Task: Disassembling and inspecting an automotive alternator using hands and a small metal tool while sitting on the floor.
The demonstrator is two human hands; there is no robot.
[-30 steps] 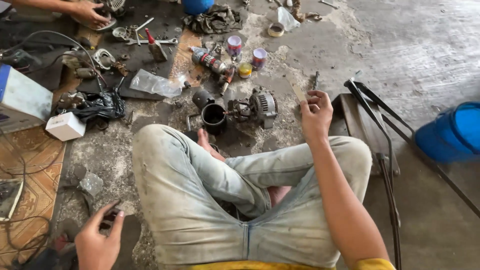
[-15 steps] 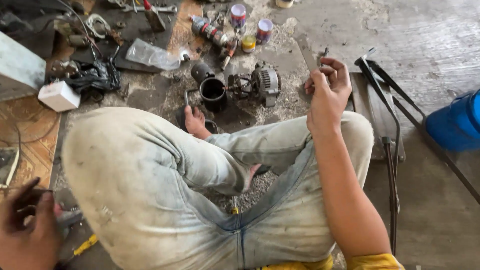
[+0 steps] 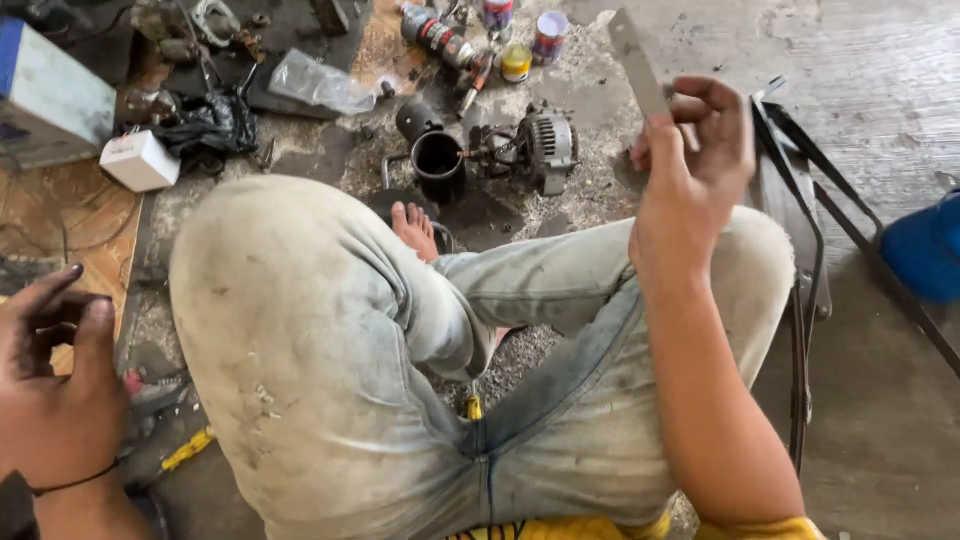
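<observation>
Your right hand (image 3: 690, 175) pinches a thin grey metal strip (image 3: 640, 65) at one o'clock.
Your left hand (image 3: 55, 385), at eight o'clock, is loosely curled and empty; its wrist is cut off by the frame edge.

The right hand (image 3: 695, 165) holds a flat metal strip (image 3: 640, 70) upright above the knee. The left hand (image 3: 55, 385) hovers half-curled, holding nothing, near a yellow-handled tool (image 3: 188, 449) on the floor. An alternator (image 3: 540, 148) lies ahead.
</observation>
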